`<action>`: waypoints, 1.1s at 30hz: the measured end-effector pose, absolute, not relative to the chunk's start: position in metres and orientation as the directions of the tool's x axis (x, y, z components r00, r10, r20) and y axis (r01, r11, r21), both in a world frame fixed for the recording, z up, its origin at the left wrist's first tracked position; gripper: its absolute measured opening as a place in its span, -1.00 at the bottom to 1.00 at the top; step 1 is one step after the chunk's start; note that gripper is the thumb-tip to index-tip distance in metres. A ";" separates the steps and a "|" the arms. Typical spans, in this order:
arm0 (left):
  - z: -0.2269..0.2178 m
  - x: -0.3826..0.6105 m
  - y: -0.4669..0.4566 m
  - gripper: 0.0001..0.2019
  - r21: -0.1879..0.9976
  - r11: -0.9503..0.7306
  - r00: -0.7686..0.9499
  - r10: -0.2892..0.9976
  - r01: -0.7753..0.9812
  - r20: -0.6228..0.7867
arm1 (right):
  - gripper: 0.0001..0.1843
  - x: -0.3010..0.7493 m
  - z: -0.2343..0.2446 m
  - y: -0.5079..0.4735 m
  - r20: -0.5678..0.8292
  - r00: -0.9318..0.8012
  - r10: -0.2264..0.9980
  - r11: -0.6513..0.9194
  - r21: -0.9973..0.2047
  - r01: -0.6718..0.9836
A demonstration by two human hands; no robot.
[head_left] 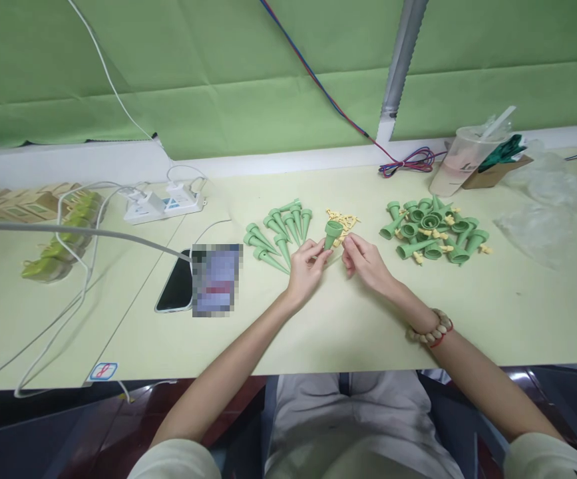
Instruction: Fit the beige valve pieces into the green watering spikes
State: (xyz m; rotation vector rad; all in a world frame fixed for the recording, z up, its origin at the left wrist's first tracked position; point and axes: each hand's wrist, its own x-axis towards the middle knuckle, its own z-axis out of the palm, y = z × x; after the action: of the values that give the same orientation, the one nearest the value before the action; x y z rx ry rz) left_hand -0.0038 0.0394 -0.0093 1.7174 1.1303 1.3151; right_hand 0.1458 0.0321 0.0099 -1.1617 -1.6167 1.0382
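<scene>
My left hand [307,269] pinches a green cone-shaped plastic spike [332,234] and holds it tilted above the table [318,326]. My right hand [365,263] is closed in a pinch beside it, over a small heap of yellow plastic pieces [343,219]; what its fingers hold is too small to make out. Left of the hands lies a row of several plain green spikes [278,233]. To the right sits a pile of green spikes with yellow pieces on them [432,229]. A bead bracelet [430,329] circles my right wrist.
A black phone [176,286] lies left of the hands with a cable plugged in. A white power strip [163,203] and cables sit behind it. A plastic drink cup [462,159], a clear bag [542,226] and boxes [23,203] lie near the edges.
</scene>
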 end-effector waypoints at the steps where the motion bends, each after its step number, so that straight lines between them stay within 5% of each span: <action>1: -0.009 -0.004 0.039 -0.80 0.879 -0.406 0.093 0.914 0.248 0.396 | -0.58 0.145 0.010 0.033 0.152 -0.206 0.967 0.190 -0.965 0.179; 10: -0.014 -0.008 0.043 -0.84 0.637 -0.653 0.077 0.720 0.409 0.689 | -0.53 0.143 0.020 0.036 -0.102 -0.357 0.928 -0.216 -0.930 -0.296; 14: -0.016 -0.011 0.044 -0.79 0.534 -0.702 0.126 0.653 0.472 0.747 | -0.53 0.143 0.023 0.037 -0.240 -0.440 0.865 -0.398 -0.862 -0.313; 17: -0.016 -0.011 0.044 -0.77 0.542 -0.699 0.185 0.676 0.466 0.713 | -0.52 0.141 0.017 0.038 -0.254 -0.313 0.915 -0.332 -0.915 -0.229; 20: -0.015 -0.008 0.042 -0.75 0.654 -0.636 0.181 0.759 0.410 0.625 | -0.51 0.142 0.010 0.036 -0.050 -0.103 0.993 -0.039 -0.993 0.107; 24: -0.015 -0.006 0.040 -0.73 0.713 -0.569 0.255 0.822 0.409 0.510 | -0.57 0.145 0.011 0.032 0.269 -0.076 0.960 0.267 -0.802 0.534; 29: -0.015 -0.008 0.041 -0.68 0.582 -0.618 0.382 0.785 0.528 0.487 | -0.69 0.154 0.013 0.044 0.425 -0.039 0.905 0.364 -0.723 0.587; 33: -0.013 -0.016 0.047 -0.67 0.384 -0.572 0.288 0.758 0.725 0.585 | -0.69 0.188 0.012 0.065 0.661 0.364 0.656 0.323 -0.682 0.656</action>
State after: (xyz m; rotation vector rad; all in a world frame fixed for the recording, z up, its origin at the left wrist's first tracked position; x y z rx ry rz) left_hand -0.0163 0.0469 -0.0126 2.4853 1.4316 1.1689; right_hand 0.1882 0.0653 0.0119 -1.3567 -1.3150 -0.0002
